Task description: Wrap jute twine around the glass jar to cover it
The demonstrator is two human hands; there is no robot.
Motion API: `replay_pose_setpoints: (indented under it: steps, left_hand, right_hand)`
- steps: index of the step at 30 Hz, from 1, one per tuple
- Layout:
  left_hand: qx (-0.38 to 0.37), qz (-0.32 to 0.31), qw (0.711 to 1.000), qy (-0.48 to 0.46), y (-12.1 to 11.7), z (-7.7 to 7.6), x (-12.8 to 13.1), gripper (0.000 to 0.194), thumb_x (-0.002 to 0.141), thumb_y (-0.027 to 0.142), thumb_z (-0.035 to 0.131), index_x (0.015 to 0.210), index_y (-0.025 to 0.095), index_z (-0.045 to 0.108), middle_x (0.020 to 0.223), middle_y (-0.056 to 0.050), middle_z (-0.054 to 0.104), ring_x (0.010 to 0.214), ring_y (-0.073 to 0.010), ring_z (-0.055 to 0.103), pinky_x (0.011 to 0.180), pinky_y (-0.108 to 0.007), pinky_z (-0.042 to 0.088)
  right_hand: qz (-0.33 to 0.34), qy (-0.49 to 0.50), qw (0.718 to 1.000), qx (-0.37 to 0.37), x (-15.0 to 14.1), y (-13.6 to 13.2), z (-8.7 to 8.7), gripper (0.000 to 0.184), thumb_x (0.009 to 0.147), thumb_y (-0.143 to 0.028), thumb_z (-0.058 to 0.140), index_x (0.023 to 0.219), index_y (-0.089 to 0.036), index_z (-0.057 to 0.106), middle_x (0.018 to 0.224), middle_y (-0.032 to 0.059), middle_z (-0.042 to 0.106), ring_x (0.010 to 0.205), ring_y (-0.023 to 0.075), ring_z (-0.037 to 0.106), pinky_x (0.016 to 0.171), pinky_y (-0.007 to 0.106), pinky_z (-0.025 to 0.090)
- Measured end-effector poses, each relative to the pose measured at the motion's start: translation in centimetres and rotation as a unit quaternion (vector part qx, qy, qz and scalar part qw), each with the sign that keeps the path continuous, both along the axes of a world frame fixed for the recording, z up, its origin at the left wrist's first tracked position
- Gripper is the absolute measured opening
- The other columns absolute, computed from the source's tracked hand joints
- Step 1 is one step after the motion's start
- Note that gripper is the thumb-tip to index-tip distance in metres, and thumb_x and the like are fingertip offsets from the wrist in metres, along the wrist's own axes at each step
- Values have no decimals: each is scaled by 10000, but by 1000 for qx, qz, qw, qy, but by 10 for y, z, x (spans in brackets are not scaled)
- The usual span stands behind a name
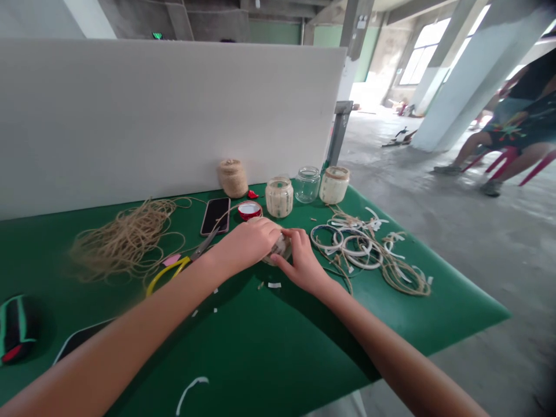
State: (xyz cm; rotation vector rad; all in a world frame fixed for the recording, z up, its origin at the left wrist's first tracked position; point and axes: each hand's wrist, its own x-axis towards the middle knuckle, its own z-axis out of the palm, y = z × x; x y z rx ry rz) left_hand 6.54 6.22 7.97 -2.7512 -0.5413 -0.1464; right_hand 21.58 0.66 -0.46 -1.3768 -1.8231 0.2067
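A small glass jar (281, 248) lies on the green table (269, 347), mostly hidden between my hands. My left hand (247, 242) is curled over its top and left side. My right hand (304, 262) presses its fingers against the jar's right side. A strand of twine runs from the jar toward the loose jute twine pile (125, 237) on the left. Yellow-handled scissors (182, 263) lie just left of my left wrist.
Behind my hands stand a red lid (249, 209), a phone (216, 215), a twine-wrapped jar (233, 178), a taped jar (279, 197), a clear jar (307, 184) and another wrapped jar (334, 184). Tape rings and twine scraps (369, 249) lie right. A white board (174, 116) backs the table. A seated person (516, 121) is far right.
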Motion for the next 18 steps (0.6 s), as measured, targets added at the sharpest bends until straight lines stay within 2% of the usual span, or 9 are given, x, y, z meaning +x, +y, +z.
replay_pose_setpoints:
  steps: [6, 10, 15, 18]
  left_hand:
    - [13, 0, 1000, 3, 0, -1, 2, 162, 826, 134, 464, 945, 99, 568, 932, -101, 605, 935, -217, 543, 668, -278, 454]
    - [-14, 8, 1000, -9, 3, -3, 3, 152, 839, 147, 452, 917, 107, 576, 911, -90, 607, 922, -206, 545, 670, -272, 461]
    - [-83, -13, 995, -55, 12, -9, -3, 218, 873, 168, 396, 1024, 146, 552, 1032, -73, 591, 1020, -183, 510, 806, -281, 457]
    - [-94, -28, 993, -69, 14, -11, -7, 233, 872, 164, 390, 1048, 154, 542, 1069, -69, 584, 1042, -179, 503, 858, -294, 443]
  right_hand:
    - [-4, 1, 1000, -1, 1, 1, -1, 448, 784, -346, 542, 1159, -162, 379, 1095, 121, 443, 1021, 247, 442, 891, 439, 406]
    - [-6, 0, 1000, -3, 2, 1, -1, 446, 787, -347, 544, 1156, -155, 386, 1090, 121, 446, 1010, 245, 446, 882, 427, 409]
    - [-5, 8, 1000, -5, 3, 3, -2, 440, 790, -353, 549, 1153, -163, 389, 1089, 110, 449, 1006, 242, 448, 880, 423, 411]
    - [-2, 11, 1000, -4, 4, 3, -2, 441, 785, -363, 556, 1147, -171, 394, 1084, 107, 451, 1001, 245, 453, 875, 429, 414]
